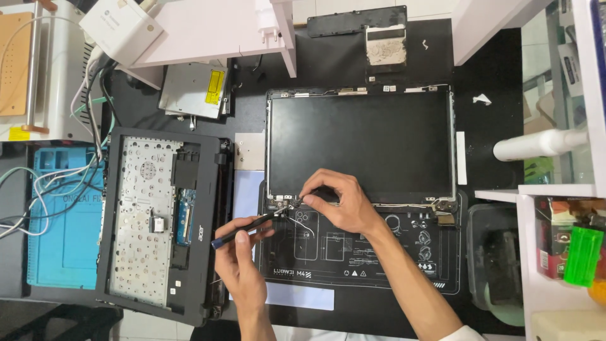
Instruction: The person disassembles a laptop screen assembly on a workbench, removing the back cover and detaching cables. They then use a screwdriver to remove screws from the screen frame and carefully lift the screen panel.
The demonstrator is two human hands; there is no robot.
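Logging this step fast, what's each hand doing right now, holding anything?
Left hand: closed on a dark screwdriver, tip at the screen's left hinge.
Right hand: fingertips pinched at that hinge; what they grip cannot be told.

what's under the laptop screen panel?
The screen panel lies on a black work mat with white printed diagrams, visible below its lower edge. The left hand holds a screwdriver; the right hand pinches at the hinge. Anything beneath the panel is covered.

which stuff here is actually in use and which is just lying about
In use: left hand holding screwdriver; right hand pinching at hinge of laptop screen panel.

Lying about: keyboard frame, optical drive, blue mat, green lighter.
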